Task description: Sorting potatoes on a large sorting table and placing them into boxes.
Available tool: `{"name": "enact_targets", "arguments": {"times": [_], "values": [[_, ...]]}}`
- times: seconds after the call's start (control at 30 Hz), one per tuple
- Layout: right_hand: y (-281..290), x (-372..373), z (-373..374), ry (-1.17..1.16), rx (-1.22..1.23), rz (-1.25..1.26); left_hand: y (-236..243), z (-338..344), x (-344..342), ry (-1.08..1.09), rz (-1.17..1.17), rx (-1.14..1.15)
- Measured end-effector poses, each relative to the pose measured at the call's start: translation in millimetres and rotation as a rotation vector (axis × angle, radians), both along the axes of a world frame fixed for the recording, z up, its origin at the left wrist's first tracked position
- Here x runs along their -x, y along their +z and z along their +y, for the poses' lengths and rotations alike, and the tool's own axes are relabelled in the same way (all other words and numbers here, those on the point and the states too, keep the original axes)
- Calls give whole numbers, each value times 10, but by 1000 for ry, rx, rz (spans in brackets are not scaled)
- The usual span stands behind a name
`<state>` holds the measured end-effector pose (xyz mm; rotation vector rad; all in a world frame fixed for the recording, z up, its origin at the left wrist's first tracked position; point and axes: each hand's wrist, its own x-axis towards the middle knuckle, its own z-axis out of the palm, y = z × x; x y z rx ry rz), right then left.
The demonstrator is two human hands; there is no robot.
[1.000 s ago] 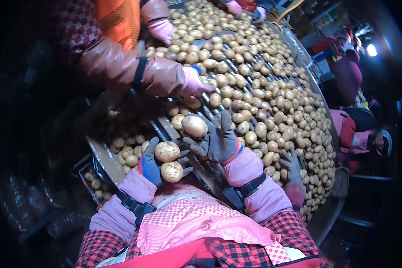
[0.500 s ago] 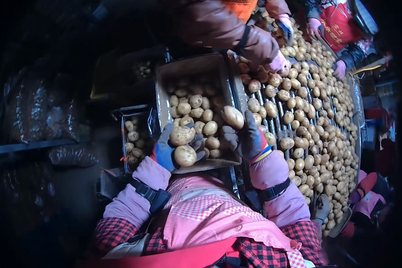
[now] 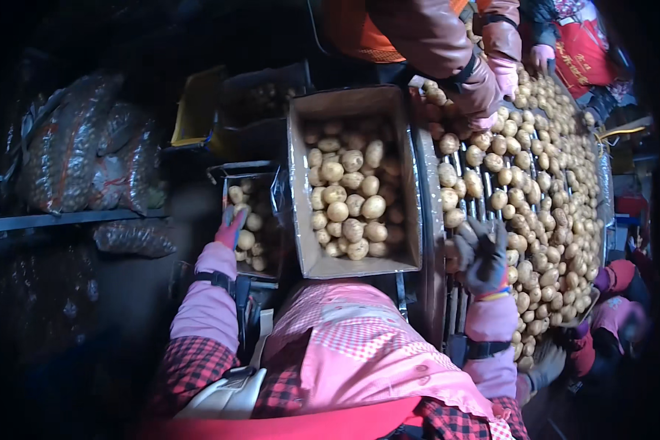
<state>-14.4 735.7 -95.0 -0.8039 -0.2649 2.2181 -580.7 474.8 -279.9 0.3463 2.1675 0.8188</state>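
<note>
My left hand, in a pink and blue glove, is at the left edge of a small dark crate holding several potatoes. Its fingers look stretched out, with no potato visibly gripped. Over the left side of a roller conveyor, my right hand in a grey glove has its fingers spread. A brownish, blurred potato lies right beside its fingers; whether they touch cannot be told. Between my arms, a cardboard box lined with plastic holds a heap of potatoes.
Potatoes cover much of the conveyor. Across from me, a co-worker's pink-gloved hand reaches onto it; other people work along its far and right sides. A yellow crate stands behind the small crate, and filled mesh sacks sit at left.
My left hand has moved left from the cardboard box to the small crate and no longer holds potatoes. My right hand has let go of its potato and moved right over the conveyor.
</note>
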Motion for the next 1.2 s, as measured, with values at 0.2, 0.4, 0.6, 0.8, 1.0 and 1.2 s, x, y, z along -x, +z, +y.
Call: {"name": "enact_targets", "arguments": {"times": [0.2,0.4,0.6,0.8,1.0,1.2], "values": [[52,-963,-39,-567,-39,-717,44,827,-200,108,31,-452],[-17,-954,-494,287,-445,-2388,1266,2152,-1587,-261,-271,-646],[-353,-498,-202,159,-1062,-1945,1574,2730,-3496,-1327,116,-850],[-122,-1566,-984,-272,-780,-1936,1636,3142,-4383,-1865,514,-754],[63,-2673,-703,-448,-436,-2149,1409,3309,-4350,-1748,743,-904],[-205,-3008,591,-248,-604,-2075,1499,3307,-4458,-1712,617,-881]]}}
